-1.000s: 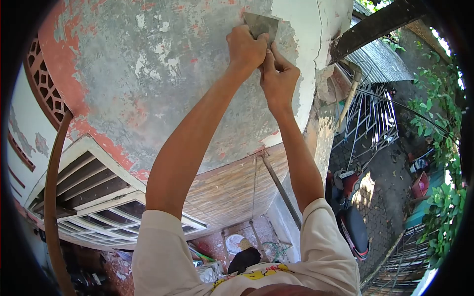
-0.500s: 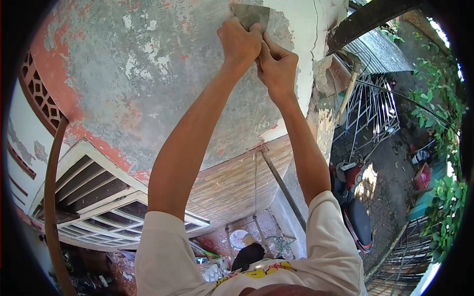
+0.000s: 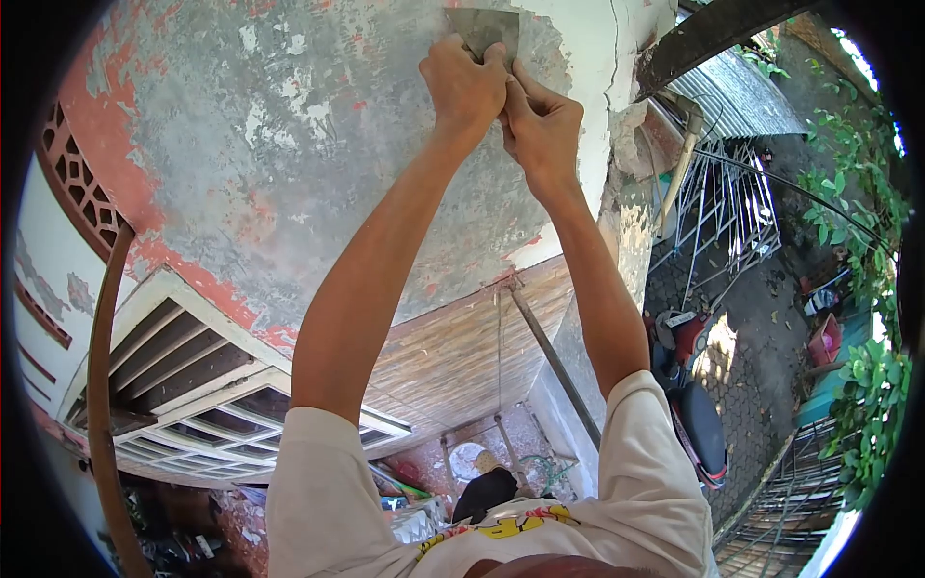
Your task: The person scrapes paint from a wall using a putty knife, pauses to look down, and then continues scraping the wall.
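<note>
Both arms reach up to a wall [image 3: 318,183] whose old paint is scraped to patchy grey, with red and white remnants. At the top of the view a scraper [image 3: 499,33] has its wide, flat metal blade against the wall. My left hand [image 3: 464,85] grips the scraper close to the blade, its thumb pressed on the metal. My right hand [image 3: 541,120] is closed just below and to the right, around the handle end, which the fingers mostly hide. White paint [image 3: 590,87] with a long crack borders the grey patch on the right.
A louvred window frame [image 3: 183,356] sits at lower left, beside a brown post [image 3: 102,385]. A metal pole [image 3: 554,361] slants below the wall. Down on the right are a motorbike [image 3: 699,433], a folded metal lattice [image 3: 727,207] and leafy plants [image 3: 872,395]. A dark beam [image 3: 718,46] juts out at upper right.
The scraper and my left hand have shifted slightly left along the wall. My right hand stays nearly in place, and both hands keep their grip.
</note>
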The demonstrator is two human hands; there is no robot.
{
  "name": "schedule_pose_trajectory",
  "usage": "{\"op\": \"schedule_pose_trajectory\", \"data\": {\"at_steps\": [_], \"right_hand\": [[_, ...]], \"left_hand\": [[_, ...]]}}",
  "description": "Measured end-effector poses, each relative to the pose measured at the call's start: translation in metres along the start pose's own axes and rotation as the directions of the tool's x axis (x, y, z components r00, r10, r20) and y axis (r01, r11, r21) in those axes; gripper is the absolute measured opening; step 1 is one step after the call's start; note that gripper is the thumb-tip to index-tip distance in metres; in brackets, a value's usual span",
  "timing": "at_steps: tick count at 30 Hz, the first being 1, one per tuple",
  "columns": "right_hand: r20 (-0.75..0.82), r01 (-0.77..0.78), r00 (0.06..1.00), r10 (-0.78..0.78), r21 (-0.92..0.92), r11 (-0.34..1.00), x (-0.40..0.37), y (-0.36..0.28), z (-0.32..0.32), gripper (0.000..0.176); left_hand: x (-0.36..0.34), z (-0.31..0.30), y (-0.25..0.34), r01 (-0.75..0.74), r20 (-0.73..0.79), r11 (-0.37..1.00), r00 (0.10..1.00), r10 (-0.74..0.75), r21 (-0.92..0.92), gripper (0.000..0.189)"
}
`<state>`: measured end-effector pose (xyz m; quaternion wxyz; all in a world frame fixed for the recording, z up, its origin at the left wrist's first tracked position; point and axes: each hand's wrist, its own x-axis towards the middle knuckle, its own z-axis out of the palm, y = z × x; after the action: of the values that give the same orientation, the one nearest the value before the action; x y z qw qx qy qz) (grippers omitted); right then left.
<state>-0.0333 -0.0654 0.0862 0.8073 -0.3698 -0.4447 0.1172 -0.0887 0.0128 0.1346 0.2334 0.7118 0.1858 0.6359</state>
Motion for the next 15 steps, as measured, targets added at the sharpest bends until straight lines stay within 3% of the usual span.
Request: {"op": "schedule_pose_trajectory", "data": {"at_steps": [5, 10, 13, 15], "right_hand": [[0.019, -0.029, 0.999, 0.029, 0.013, 0.999, 0.005, -0.009, 0.000, 0.028], [0.023, 0.001, 1.000, -0.001, -0.017, 1.000, -0.001, -0.002, -0.001, 0.028], [0.045, 0.012, 0.999, -0.011, -0.017, 1.000, 0.006, -0.005, -0.001, 0.029], [0.012, 0.029, 1.000, -0.029, -0.012, 1.000, 0.007, -0.004, 0.002, 0.030]], "left_hand": [[0.006, 0.003, 0.006, -0.044, -0.034, 0.998, 0.998, 0.046, 0.045, 0.027], [-0.004, -0.002, 0.008, 0.069, -0.008, 0.998, 0.998, -0.069, 0.011, 0.024], [0.006, 0.001, 0.005, 0.057, -0.009, 0.997, 0.998, -0.058, -0.045, 0.025], [0.011, 0.004, 0.001, -0.018, -0.032, 1.000, 0.999, 0.019, 0.013, 0.028]]}}
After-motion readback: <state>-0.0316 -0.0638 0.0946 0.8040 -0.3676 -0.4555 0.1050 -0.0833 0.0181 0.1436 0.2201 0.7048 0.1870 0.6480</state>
